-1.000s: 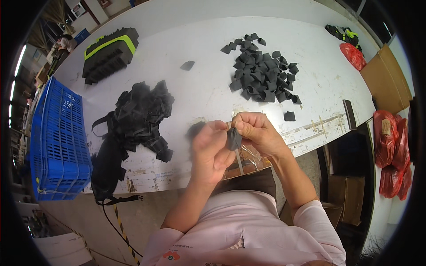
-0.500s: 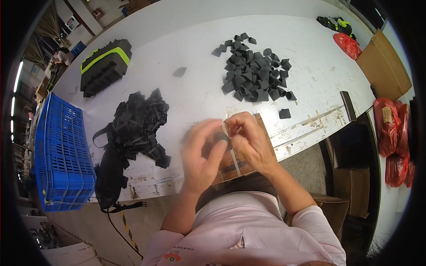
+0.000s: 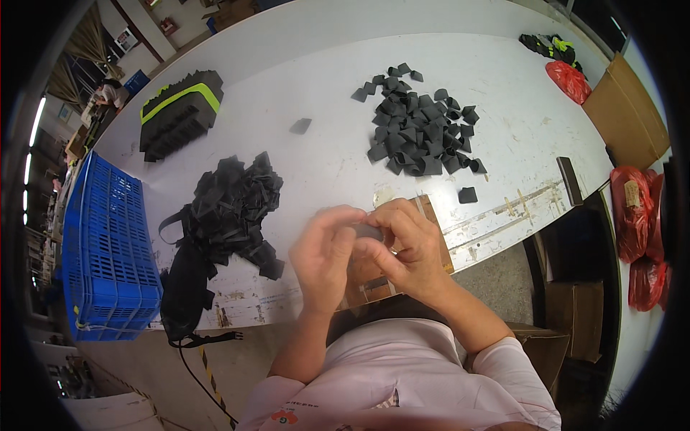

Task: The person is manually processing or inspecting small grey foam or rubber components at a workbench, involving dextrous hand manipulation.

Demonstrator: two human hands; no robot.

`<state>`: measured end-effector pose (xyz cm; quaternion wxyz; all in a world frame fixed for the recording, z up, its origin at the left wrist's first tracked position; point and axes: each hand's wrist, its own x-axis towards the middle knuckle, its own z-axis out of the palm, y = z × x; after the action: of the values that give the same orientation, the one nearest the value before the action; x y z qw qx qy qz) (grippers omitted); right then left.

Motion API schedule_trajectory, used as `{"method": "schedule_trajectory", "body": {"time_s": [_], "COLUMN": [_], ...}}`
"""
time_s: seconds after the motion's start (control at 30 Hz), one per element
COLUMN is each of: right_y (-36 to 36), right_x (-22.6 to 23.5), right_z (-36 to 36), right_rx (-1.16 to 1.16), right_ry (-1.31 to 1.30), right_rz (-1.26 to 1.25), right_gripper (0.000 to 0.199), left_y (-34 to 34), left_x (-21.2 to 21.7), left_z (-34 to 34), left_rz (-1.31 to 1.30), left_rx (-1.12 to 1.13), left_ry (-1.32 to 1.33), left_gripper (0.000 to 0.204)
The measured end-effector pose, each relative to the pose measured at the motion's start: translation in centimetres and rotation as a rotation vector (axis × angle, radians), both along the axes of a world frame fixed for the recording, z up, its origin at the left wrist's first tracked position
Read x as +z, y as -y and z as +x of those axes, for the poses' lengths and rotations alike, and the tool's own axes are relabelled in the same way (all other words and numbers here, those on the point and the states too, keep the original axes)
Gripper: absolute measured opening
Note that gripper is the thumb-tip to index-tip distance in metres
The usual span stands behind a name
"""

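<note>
Over a brown wooden board [image 3: 366, 291] at the table's near edge, my left hand [image 3: 322, 251] and my right hand [image 3: 411, 248] meet. Between their fingertips is a small dark grey piece of flexible material [image 3: 369, 231], mostly covered by the fingers. Both hands are closed, thumbs and fingers pinching it from either side. Beyond them lies a heap of dark grey folded pieces [image 3: 424, 129], loop-like with pointed corners. One such piece [image 3: 468, 195] rests apart, near my right hand. Left of my left hand sits a pile of black webbing-like pieces [image 3: 233, 205].
A blue plastic crate [image 3: 115, 251] stands at the left. Behind it is a stack of dark pieces with a neon yellow band [image 3: 183, 111]. A flat grey piece [image 3: 301, 126] lies mid-table. At right are a dark bar [image 3: 569, 181], cardboard [image 3: 627, 108] and red bags [image 3: 632, 215].
My hands have drawn together around the grey piece, the left fingers closing in from a more open, blurred pose. The view has shifted slightly; the piles look the same.
</note>
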<state>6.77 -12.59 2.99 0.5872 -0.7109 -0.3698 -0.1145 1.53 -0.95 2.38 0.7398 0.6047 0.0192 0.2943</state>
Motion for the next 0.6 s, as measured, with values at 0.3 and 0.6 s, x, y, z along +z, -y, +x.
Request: {"method": "schedule_trajectory", "body": {"time_s": [0.3, 0.6], "right_y": [-0.4, -0.5], "right_x": [0.1, 0.3], "right_z": [-0.4, -0.2], "right_rx": [-0.047, -0.093], "right_ry": [0.016, 0.030], "right_rz": [-0.071, -0.118], "right_gripper": [0.022, 0.013], "left_y": [-0.8, -1.3], "left_x": [-0.3, -1.5], "left_z": [0.1, -0.3], "left_rz": [0.128, -0.515], "left_rx": [0.025, -0.145], "left_ry": [-0.013, 0.041], "left_gripper": [0.010, 0.012]}}
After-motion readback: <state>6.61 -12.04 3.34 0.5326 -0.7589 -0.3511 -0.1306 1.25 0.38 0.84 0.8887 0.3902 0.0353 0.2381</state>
